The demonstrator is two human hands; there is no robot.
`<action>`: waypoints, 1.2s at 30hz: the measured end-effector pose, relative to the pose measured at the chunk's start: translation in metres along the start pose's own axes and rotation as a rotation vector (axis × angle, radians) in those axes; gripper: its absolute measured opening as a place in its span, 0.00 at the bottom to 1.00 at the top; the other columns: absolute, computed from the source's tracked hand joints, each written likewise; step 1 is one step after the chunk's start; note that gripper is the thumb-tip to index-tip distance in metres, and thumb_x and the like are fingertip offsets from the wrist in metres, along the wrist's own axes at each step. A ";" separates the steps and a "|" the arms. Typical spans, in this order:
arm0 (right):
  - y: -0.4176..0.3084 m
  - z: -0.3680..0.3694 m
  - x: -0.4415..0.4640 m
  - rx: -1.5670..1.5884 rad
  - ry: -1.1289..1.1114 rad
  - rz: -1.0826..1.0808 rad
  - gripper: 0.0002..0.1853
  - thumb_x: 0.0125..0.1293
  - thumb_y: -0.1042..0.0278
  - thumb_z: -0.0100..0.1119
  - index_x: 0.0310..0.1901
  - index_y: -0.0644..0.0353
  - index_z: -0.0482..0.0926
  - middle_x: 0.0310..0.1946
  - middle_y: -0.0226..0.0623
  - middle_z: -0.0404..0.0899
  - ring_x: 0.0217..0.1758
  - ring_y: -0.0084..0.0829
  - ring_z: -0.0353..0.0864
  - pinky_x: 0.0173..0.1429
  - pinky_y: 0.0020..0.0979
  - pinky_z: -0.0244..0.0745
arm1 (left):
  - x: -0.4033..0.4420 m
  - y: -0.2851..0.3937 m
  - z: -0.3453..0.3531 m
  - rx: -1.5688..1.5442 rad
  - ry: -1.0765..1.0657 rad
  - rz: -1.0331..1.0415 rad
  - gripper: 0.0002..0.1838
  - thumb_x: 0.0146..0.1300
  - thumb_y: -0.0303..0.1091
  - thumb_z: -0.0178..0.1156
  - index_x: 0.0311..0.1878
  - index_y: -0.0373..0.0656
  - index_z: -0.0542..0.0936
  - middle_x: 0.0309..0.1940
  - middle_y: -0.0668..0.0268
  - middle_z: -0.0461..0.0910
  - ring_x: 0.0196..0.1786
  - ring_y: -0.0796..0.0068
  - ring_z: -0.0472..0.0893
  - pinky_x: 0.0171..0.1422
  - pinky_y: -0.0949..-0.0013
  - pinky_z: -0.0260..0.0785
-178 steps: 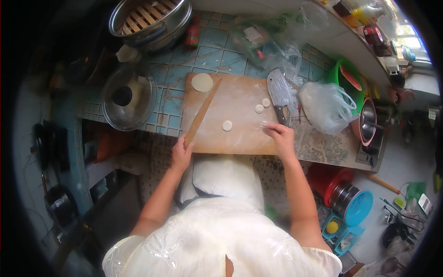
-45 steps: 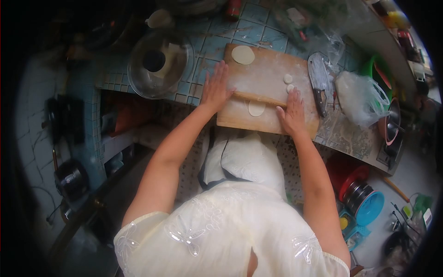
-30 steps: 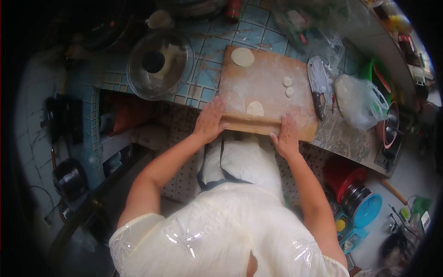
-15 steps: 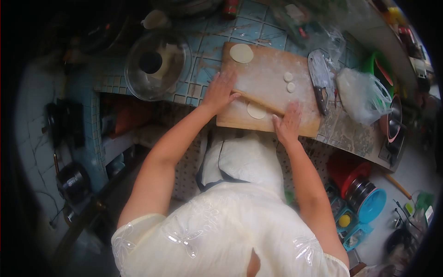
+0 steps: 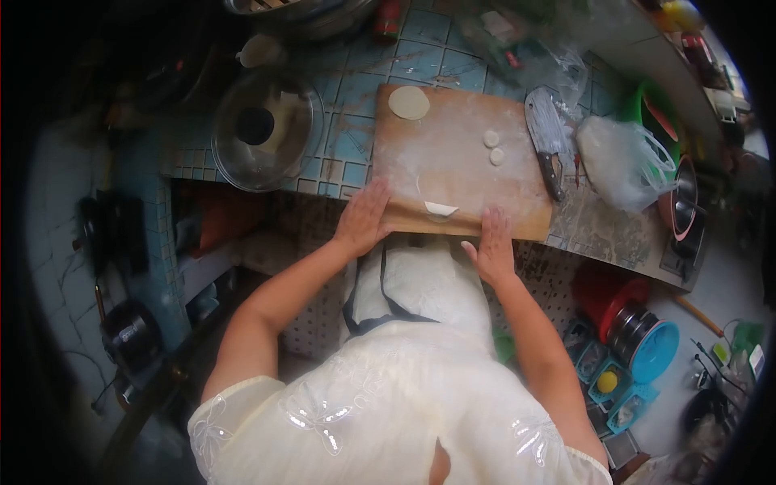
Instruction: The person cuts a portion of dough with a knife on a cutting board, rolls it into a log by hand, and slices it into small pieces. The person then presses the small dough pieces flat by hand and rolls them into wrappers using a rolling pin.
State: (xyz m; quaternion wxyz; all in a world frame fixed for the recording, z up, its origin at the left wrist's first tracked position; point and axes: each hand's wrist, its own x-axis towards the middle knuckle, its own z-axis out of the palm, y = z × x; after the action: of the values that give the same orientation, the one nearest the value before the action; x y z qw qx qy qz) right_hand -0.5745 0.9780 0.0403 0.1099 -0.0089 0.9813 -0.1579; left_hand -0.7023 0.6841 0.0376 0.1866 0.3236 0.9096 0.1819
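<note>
Along the front edge of the wooden board lies a wooden rolling pin, across a white dough disc that shows only in part. My left hand rests flat on the pin's left end, fingers stretched forward. Over its right end lies my right hand, fingers extended and thumb spread outward. A rolled dough wrapper is at the board's far left corner. Two small dough pieces, one dough piece just behind the other dough piece, sit right of the middle.
A cleaver lies along the board's right edge, beside a tied plastic bag. Left of the board is a glass lid with a dark knob. A green basin stands at the right. Blue tiles cover the counter behind.
Both hands and the rolling pin have come back toward my body, to the board's front edge. The pin now crosses the dough disc, which lay in front of it before.
</note>
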 end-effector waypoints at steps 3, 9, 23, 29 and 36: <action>0.006 0.013 0.010 0.036 0.020 0.048 0.45 0.63 0.50 0.56 0.72 0.66 0.45 0.73 0.55 0.44 0.77 0.51 0.40 0.77 0.50 0.36 | 0.013 0.002 -0.001 0.000 0.169 0.044 0.45 0.56 0.45 0.64 0.71 0.36 0.55 0.74 0.54 0.51 0.76 0.57 0.51 0.74 0.55 0.48; 0.013 -0.004 0.036 0.043 0.122 0.019 0.40 0.66 0.52 0.52 0.72 0.64 0.46 0.74 0.52 0.45 0.78 0.50 0.39 0.77 0.50 0.33 | 0.031 -0.005 0.007 -0.010 0.252 0.027 0.34 0.56 0.40 0.64 0.66 0.42 0.65 0.69 0.55 0.59 0.71 0.52 0.60 0.69 0.53 0.56; -0.092 0.039 0.082 0.293 0.288 0.066 0.39 0.67 0.63 0.52 0.71 0.70 0.44 0.73 0.59 0.40 0.78 0.55 0.36 0.76 0.55 0.33 | 0.029 -0.009 -0.035 -0.502 0.286 -0.354 0.15 0.64 0.42 0.57 0.48 0.44 0.79 0.37 0.56 0.80 0.41 0.53 0.79 0.45 0.60 0.71; -0.078 0.036 0.128 0.299 0.388 0.073 0.37 0.65 0.67 0.54 0.71 0.67 0.47 0.71 0.58 0.47 0.76 0.55 0.44 0.75 0.54 0.38 | 0.018 -0.021 -0.016 -0.771 0.209 -0.390 0.16 0.69 0.43 0.52 0.45 0.40 0.79 0.25 0.62 0.75 0.30 0.68 0.73 0.38 0.68 0.66; -0.094 -0.003 0.207 0.327 0.478 -0.197 0.22 0.53 0.76 0.60 0.53 0.56 0.75 0.52 0.44 0.72 0.58 0.46 0.68 0.61 0.44 0.62 | -0.016 -0.008 0.010 -1.250 0.568 -0.454 0.18 0.75 0.44 0.44 0.38 0.39 0.77 0.20 0.75 0.65 0.24 0.85 0.60 0.30 0.79 0.55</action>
State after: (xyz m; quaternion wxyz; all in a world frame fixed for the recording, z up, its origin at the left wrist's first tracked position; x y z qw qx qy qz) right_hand -0.7790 0.8785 0.0289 -0.1402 -0.0488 0.9353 -0.3212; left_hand -0.6902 0.6702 0.0291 0.1263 -0.1001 0.6938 0.7019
